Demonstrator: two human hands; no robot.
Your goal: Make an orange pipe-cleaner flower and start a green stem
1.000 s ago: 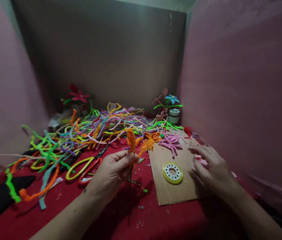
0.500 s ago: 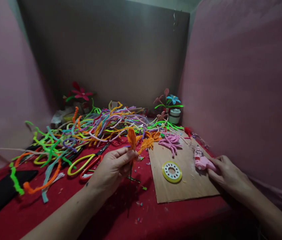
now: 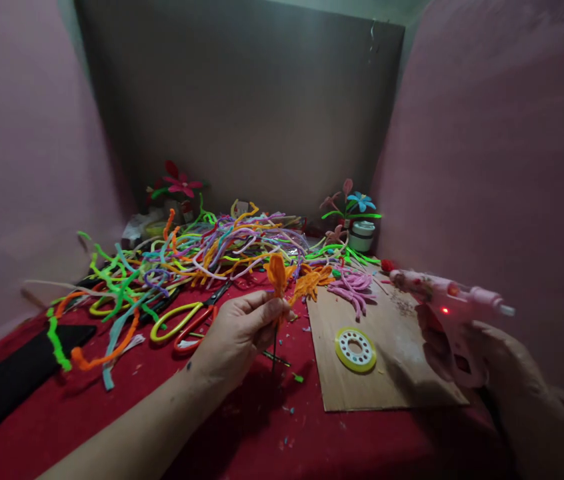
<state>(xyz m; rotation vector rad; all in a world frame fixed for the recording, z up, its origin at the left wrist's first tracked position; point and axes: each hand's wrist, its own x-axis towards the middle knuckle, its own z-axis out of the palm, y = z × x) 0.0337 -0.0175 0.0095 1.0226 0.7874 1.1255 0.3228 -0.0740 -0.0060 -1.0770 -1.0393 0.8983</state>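
Up off the board (image 3: 335, 393) since the earlier frame comes the pink glue gun (image 3: 462, 300), which lay there under the fingertips and now hangs raised to the right of the tape roll (image 3: 343, 349). Taking things from the far left, with that roll as the mark, a black strip (image 3: 27, 360) lies well out on the red cloth (image 3: 332, 447), and the heap of fuzzy stems (image 3: 222, 247) sprawls to its left and behind. Scissors (image 3: 208, 308) with one yellow and one red handle rest nearer, in front of the heap. Just left of the roll, the left hand (image 3: 242, 327) has thumb and fingers pinched together on the orange fuzzy piece (image 3: 276, 273), petals upward, its thin dark stem (image 3: 275, 347) dropping below the fingers, so the long axis stands close to upright. An orange bundle (image 3: 312, 281) lies behind and to the left of the roll, the pink bundle (image 3: 355, 290) directly behind it. On the roll's right, the right hand (image 3: 512, 360) has its fingers closed round the gun's grip, though shadow and blur make their exact hold on the trigger hard to judge. The gun lies across the view, nozzle leftward, apart from the orange piece; a small red light glows on its side.
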